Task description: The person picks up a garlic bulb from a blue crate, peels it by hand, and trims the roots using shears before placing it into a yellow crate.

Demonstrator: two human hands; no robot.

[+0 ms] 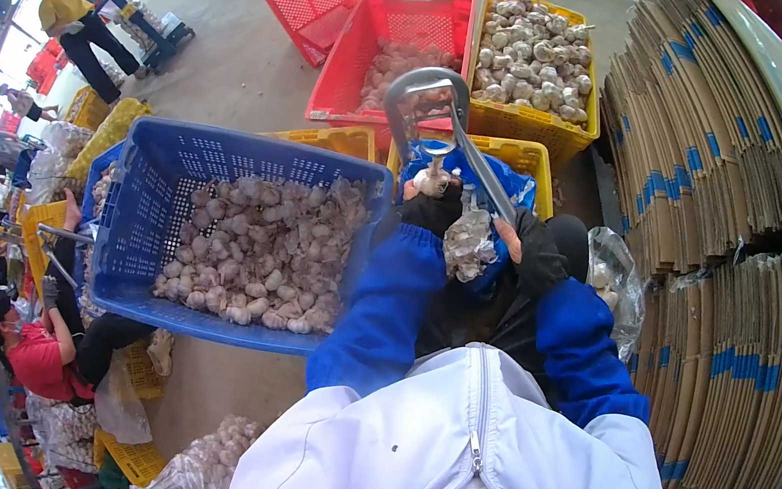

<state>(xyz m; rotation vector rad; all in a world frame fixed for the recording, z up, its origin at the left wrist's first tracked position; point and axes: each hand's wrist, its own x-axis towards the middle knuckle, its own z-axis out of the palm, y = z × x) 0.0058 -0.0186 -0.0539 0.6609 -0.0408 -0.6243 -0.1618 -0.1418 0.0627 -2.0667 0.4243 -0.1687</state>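
Note:
My left hand [431,212], in a dark covering with the fingertips bare, holds a garlic bulb [431,183] under the head of a metal lever cutter [413,96]. My right hand [511,239] is closed on the lower end of the cutter's long lever arm [483,172]. Just below the lever, between my hands, lies a whitish clump of garlic or garlic skins [470,243]. Behind the cutter is a yellow crate [547,179] lined with a blue bag [521,185]. To my left stands a blue crate [227,326] of loose garlic bulbs [253,254].
Ahead are a red crate [337,64] and a yellow crate [530,124] holding garlic. Stacks of flattened cardboard boxes [705,170] line my right. A clear plastic bag [615,288] lies by my right knee. Co-workers sit and walk at the left, one in a red shirt [45,360].

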